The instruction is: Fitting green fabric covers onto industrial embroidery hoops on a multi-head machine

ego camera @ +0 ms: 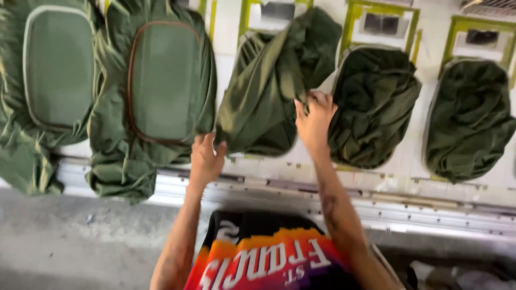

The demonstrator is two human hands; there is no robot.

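Your left hand (pixel 207 158) pinches the lower left corner of a loose olive-green cloth garment (pixel 274 86), fingers closed on the fabric. Your right hand (pixel 314 121) grips the same garment at its right edge, fingers curled tight into a fold. The garment hangs bunched and slack between both hands, over the third position of a white work table with yellow-green painted frames (pixel 408 161).

To the left, two olive-green garments are drawn flat over rounded forms, one with a pale outline (pixel 56 67), one with a brown outline (pixel 161 80). To the right, two dark green garments lie crumpled on their forms (pixel 373 104) (pixel 470 118). A metal rail (pixel 430 207) edges the table.
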